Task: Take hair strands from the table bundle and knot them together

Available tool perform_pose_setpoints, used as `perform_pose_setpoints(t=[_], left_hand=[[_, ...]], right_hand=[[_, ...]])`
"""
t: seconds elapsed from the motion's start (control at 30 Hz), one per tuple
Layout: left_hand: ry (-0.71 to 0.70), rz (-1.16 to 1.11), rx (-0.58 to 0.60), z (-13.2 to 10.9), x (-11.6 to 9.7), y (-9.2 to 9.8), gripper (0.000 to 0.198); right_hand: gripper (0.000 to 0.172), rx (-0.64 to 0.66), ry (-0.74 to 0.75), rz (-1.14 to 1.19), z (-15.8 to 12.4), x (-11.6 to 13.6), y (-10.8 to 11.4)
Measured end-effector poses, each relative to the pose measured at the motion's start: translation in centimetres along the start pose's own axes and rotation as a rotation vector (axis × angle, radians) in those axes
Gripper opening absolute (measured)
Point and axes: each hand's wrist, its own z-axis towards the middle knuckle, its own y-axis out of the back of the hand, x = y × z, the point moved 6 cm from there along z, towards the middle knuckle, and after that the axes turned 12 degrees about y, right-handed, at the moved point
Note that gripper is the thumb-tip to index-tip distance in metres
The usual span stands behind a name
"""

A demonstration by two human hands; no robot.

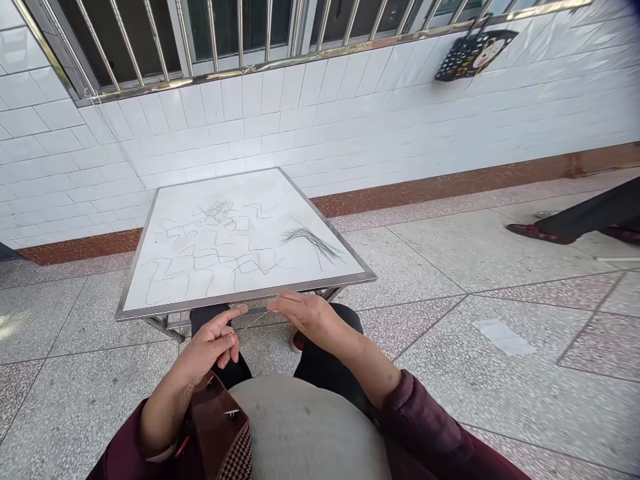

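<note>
Right at the near edge of the bench (245,292), the left grip (210,347) and right grip (310,320) pinch a fine strand (257,311), held taut between them, apart from the dark hair tuft (313,243).

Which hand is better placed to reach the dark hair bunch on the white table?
Right hand: it sits at the white table's metal edge, nearer the dark hair bunch than the left hand.

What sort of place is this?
Likely a covered walkway or veranda along a building: a white-tiled wall, a barred window above it, and a speckled stone-tile floor.
</note>
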Motion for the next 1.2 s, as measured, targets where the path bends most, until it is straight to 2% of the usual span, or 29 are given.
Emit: perform_pose_setpoints(t=[0.17,0.3,0.4,0.47,0.53,0.67,0.87,1.0,1.2], left_hand=[[-0.01,0.037,-0.078,0.1,-0.2,1.0,0.063],[0.009,0.098,-0.115,0.6,-0.2,1.1,0.06],[0.039,0.259,-0.225,0.9,-0.3,1.5,0.058],[0.026,0.287,-0.284,1.0,-0.6,1.7,0.056],[0.003,0.215,-0.239,1.0,-0.8,1.3,0.056],[0.013,-0.026,-0.062,1.3,-0.4,-0.5,0.056],[0.046,-0.216,-0.048,1.9,0.7,-1.3,0.06],[0.072,-0.27,0.041,2.1,1.3,-1.9,0.064],[0.11,-0.27,0.141,1.7,2.4,-2.6,0.063]], right_hand=[[0.021,-0.078,-0.04,0.008,-0.3,-0.1,0.5],[0.02,-0.095,-0.053,0.033,-0.5,-0.2,0.3],[0.021,-0.102,-0.068,0.051,-0.4,-0.3,0.4],[0.02,-0.103,-0.076,0.063,-0.3,-0.2,0.4],[0.02,-0.094,-0.081,0.081,-0.1,0.0,0.3],[0.02,-0.056,-0.08,0.116,0.0,0.2,-0.6],[0.023,-0.056,-0.09,0.23,-0.6,-0.5,-1.9],[0.025,0.004,-0.056,0.341,-0.8,-0.4,-2.8],[0.033,0.085,0.049,0.444,-0.5,0.9,-2.7]])
